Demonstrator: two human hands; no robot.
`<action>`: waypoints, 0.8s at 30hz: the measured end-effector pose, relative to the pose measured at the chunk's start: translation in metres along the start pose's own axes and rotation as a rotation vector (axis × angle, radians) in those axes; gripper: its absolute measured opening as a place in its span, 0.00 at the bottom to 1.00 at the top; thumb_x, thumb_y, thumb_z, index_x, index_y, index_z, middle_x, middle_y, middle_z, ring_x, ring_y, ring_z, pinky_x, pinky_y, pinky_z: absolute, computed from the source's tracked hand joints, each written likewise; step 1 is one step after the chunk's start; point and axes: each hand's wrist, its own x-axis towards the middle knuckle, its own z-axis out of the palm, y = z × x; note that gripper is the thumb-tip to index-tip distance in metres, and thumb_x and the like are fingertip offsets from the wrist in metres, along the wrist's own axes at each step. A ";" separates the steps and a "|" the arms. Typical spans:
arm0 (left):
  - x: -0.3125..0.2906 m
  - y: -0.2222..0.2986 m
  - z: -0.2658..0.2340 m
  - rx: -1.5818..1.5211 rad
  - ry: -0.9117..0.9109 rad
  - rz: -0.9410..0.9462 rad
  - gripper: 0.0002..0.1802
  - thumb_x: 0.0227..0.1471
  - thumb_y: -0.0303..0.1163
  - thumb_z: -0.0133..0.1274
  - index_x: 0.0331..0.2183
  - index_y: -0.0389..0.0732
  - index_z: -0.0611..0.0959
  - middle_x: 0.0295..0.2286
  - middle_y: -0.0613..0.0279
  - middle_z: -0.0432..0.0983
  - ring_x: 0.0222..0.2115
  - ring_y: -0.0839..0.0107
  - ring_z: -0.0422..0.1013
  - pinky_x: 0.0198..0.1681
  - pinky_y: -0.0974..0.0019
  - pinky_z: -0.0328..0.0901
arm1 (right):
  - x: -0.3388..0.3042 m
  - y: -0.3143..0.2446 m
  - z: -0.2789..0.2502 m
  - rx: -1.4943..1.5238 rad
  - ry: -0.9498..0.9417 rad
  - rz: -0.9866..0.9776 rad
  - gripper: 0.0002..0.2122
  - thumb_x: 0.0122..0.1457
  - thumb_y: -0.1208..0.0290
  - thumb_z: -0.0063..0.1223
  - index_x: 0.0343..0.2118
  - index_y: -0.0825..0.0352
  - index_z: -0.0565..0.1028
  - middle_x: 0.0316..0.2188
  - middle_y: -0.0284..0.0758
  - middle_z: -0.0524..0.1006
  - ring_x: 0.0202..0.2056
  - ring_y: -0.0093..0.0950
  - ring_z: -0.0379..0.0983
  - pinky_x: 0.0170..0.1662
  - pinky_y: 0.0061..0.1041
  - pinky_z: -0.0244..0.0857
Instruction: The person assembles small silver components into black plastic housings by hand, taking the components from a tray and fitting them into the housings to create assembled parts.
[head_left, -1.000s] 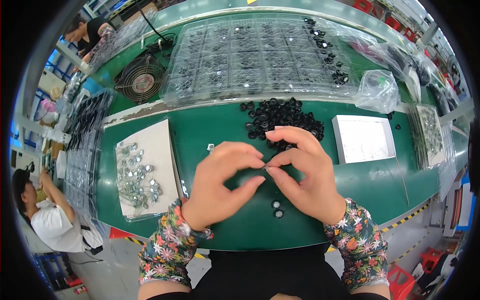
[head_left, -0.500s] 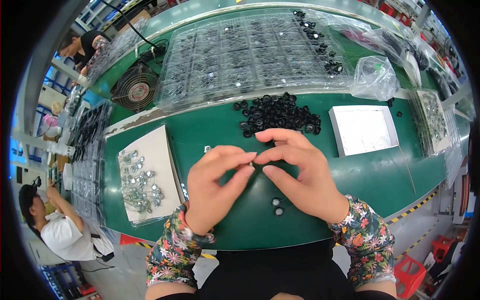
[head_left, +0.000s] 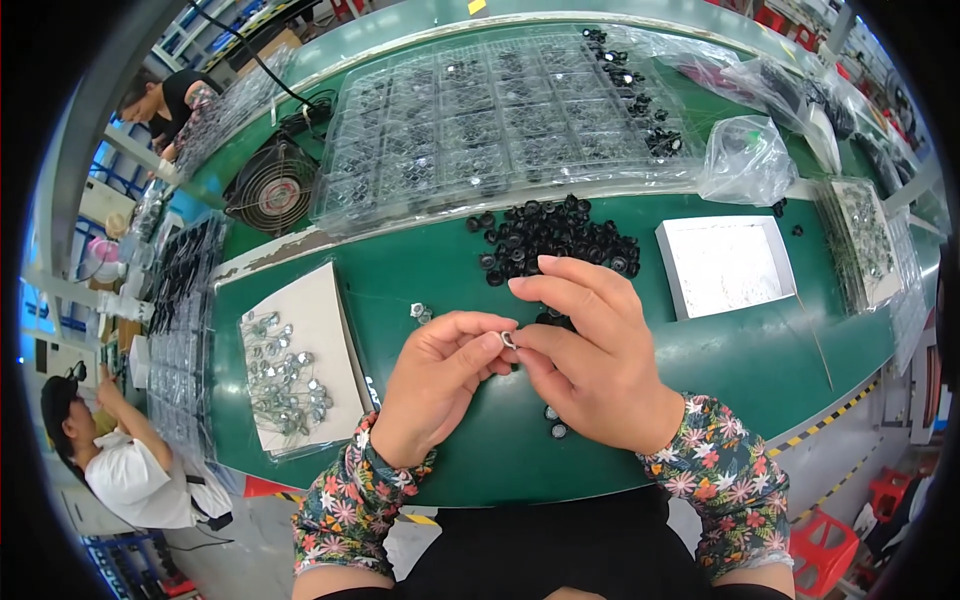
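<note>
Between the fingertips of my two hands is a small silver round part (head_left: 508, 341) with a dark middle. My left hand (head_left: 432, 385) pinches it with thumb and forefinger. My right hand (head_left: 610, 365) closes thumb and forefinger on its other side, the remaining fingers raised. A small silver-and-white piece (head_left: 420, 312) lies on the green table just beyond my left hand. Under my right hand are two small round parts (head_left: 556, 428), partly covered. A pile of black round caps (head_left: 560, 235) spreads beyond my fingers.
On the left, a beige board (head_left: 338, 350) carries several silver parts with thin wires. A white box (head_left: 728, 262) stands on the right, a thin stick by its corner. Behind are clear compartment trays (head_left: 470, 120), a fan (head_left: 272, 190) and a plastic bag (head_left: 748, 160). Two people are at left.
My right hand has come in lower and leftward, its thumb and forefinger now closing at my left fingertips. The silver part shows more clearly, and the piece beyond my left hand is less covered.
</note>
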 end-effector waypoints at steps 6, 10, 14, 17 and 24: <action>0.000 -0.003 -0.002 0.008 -0.018 0.001 0.10 0.57 0.26 0.51 0.41 0.35 0.79 0.36 0.60 0.77 0.36 0.74 0.73 0.42 0.70 0.68 | 0.000 0.002 0.001 -0.015 -0.008 -0.069 0.07 0.42 0.77 0.59 0.27 0.68 0.75 0.45 0.38 0.73 0.50 0.39 0.67 0.48 0.41 0.61; 0.000 -0.004 -0.004 -0.001 -0.014 -0.014 0.10 0.57 0.25 0.51 0.41 0.35 0.79 0.36 0.60 0.77 0.36 0.74 0.73 0.42 0.71 0.68 | 0.001 0.001 0.001 -0.032 -0.018 -0.078 0.07 0.42 0.77 0.58 0.27 0.68 0.75 0.45 0.38 0.73 0.50 0.38 0.67 0.49 0.41 0.61; 0.002 -0.008 -0.003 -0.033 0.006 -0.016 0.10 0.56 0.25 0.51 0.41 0.35 0.79 0.36 0.59 0.77 0.36 0.74 0.73 0.42 0.71 0.68 | 0.002 0.000 0.002 -0.060 -0.022 -0.093 0.06 0.41 0.77 0.57 0.26 0.69 0.75 0.45 0.38 0.73 0.50 0.39 0.67 0.51 0.42 0.61; 0.002 -0.009 -0.002 -0.047 0.048 -0.015 0.09 0.56 0.25 0.51 0.40 0.35 0.79 0.37 0.59 0.77 0.36 0.73 0.74 0.42 0.71 0.68 | 0.002 0.001 0.004 -0.134 -0.033 -0.171 0.06 0.41 0.77 0.57 0.25 0.69 0.75 0.46 0.39 0.73 0.51 0.40 0.67 0.51 0.43 0.62; 0.002 -0.009 -0.001 -0.005 0.011 0.010 0.11 0.56 0.24 0.52 0.42 0.34 0.79 0.37 0.59 0.77 0.36 0.73 0.74 0.42 0.70 0.69 | 0.003 0.001 0.007 0.083 0.033 0.010 0.06 0.40 0.83 0.56 0.24 0.69 0.73 0.46 0.39 0.73 0.50 0.41 0.68 0.49 0.37 0.66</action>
